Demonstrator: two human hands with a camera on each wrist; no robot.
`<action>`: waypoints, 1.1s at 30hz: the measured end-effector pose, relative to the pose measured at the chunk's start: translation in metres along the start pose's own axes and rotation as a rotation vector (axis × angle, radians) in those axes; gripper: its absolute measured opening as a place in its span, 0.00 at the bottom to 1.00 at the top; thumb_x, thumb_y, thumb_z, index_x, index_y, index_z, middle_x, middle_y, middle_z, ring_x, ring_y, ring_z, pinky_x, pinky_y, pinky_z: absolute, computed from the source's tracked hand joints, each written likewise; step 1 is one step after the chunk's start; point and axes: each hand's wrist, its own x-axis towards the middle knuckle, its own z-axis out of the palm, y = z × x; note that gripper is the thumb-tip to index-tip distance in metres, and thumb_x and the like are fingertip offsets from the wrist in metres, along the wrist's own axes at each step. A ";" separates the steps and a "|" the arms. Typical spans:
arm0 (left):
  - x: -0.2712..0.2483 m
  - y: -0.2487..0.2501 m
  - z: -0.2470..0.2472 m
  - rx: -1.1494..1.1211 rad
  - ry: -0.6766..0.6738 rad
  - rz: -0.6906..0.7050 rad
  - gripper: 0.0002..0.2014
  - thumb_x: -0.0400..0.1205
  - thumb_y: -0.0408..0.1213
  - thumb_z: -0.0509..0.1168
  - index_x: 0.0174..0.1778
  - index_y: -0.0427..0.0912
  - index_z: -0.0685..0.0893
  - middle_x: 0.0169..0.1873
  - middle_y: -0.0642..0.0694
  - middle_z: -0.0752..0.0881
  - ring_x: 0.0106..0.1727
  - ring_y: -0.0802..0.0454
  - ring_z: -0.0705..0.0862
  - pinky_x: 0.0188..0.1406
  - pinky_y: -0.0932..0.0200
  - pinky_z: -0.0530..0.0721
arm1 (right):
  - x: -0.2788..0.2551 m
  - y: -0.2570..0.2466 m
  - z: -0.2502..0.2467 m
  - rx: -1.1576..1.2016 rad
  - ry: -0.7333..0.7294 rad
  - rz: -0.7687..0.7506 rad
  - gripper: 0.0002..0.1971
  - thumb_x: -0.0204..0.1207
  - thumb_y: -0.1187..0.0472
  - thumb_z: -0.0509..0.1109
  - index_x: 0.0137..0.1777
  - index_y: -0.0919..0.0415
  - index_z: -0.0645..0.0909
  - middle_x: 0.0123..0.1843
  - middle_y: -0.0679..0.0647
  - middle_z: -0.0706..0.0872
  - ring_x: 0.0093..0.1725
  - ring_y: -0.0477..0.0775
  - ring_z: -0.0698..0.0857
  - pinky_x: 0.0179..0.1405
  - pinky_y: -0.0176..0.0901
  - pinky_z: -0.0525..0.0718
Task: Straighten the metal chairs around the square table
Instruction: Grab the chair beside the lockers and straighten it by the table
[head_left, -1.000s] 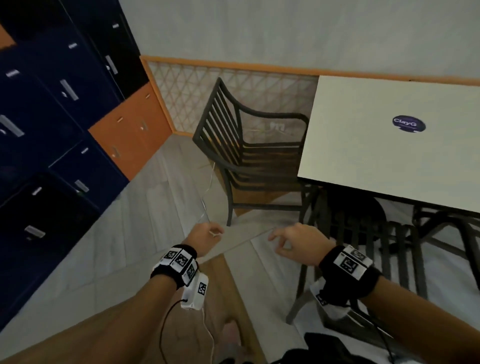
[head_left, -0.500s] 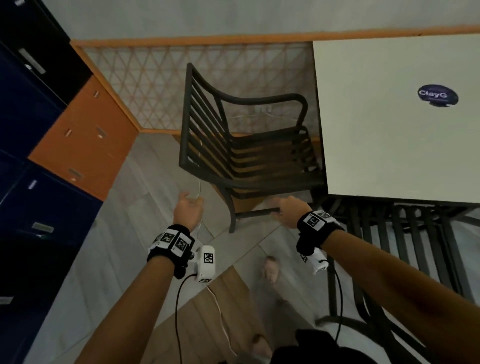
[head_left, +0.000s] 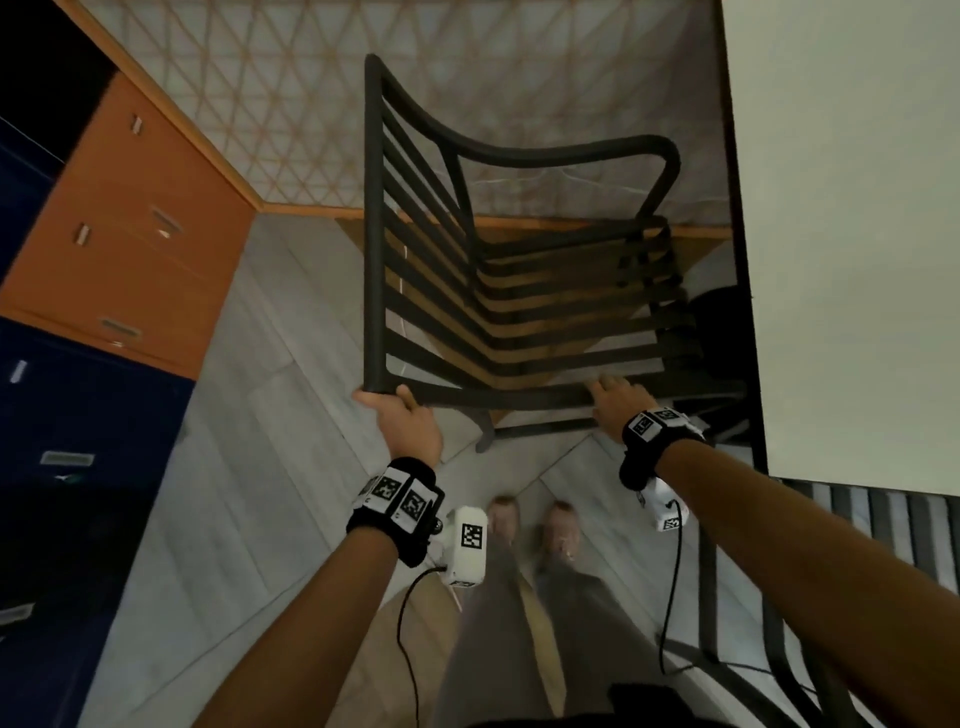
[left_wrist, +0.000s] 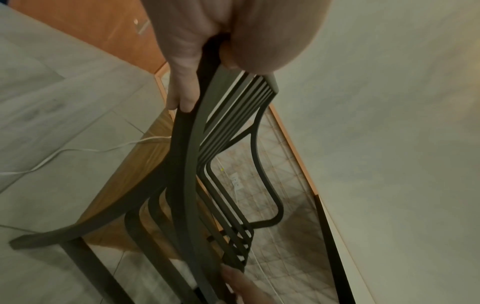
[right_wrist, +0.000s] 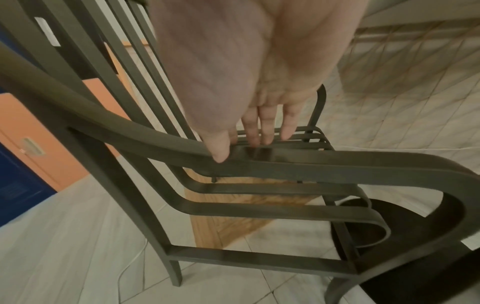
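Grip, left: the left hand (head_left: 408, 418) is wrapped round the near corner of the dark slatted metal armchair (head_left: 519, 291), where the top rail of the backrest meets the near armrest; the left wrist view shows the fingers (left_wrist: 182, 100) on one side of the bar and the thumb on the other, clamped on it.
Grip, right: the right hand (head_left: 615, 402) lies flat on the same near armrest, further toward the table; in the right wrist view its fingers (right_wrist: 262, 131) are straight and spread over the bar and the thumb tip touches it, not yet curled round.
Table from the grip: the pale square table (head_left: 852, 234) stands to the right of both hands and beyond them; its dark edge runs away from the person.
Chair from the grip: the chair lies straight ahead of both hands, backrest on the left, seat front on the right, the front just under or at the table edge; which one, I cannot tell.
Long axis: the held armrest runs left to right between the hands, roughly square to the table edge.
Nearer hand: the right hand is the nearer to the table, the left the nearer to the backrest.
Likely turn: with the hands well apart on one bar, a push of one and a pull of the other should swing the chair; the right hand probably needs to close first.
Second chair: another dark slatted metal chair (head_left: 872, 519) sits by the table's near edge, right of the right forearm.
Floor: a thin white cable (left_wrist: 78, 151) trails on the grey tiles left of the chair's legs.
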 end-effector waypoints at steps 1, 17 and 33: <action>0.001 0.002 0.001 -0.019 -0.007 -0.010 0.25 0.83 0.28 0.50 0.74 0.50 0.54 0.61 0.33 0.74 0.61 0.39 0.80 0.66 0.38 0.82 | 0.005 0.004 0.001 -0.002 -0.020 0.012 0.25 0.82 0.61 0.58 0.78 0.60 0.60 0.78 0.63 0.68 0.75 0.65 0.69 0.74 0.60 0.68; 0.067 0.036 0.050 -0.235 -0.132 -0.077 0.30 0.88 0.31 0.47 0.81 0.49 0.39 0.52 0.52 0.72 0.64 0.48 0.75 0.73 0.38 0.76 | 0.057 0.031 -0.025 0.106 -0.033 0.244 0.27 0.79 0.66 0.59 0.76 0.47 0.62 0.77 0.58 0.69 0.75 0.66 0.65 0.74 0.84 0.48; 0.086 0.068 0.084 -0.160 -0.201 -0.026 0.31 0.88 0.30 0.47 0.82 0.41 0.37 0.67 0.40 0.72 0.70 0.43 0.75 0.72 0.39 0.77 | 0.068 0.043 -0.044 0.229 -0.039 0.344 0.22 0.82 0.62 0.59 0.74 0.45 0.66 0.70 0.59 0.75 0.72 0.65 0.69 0.69 0.87 0.56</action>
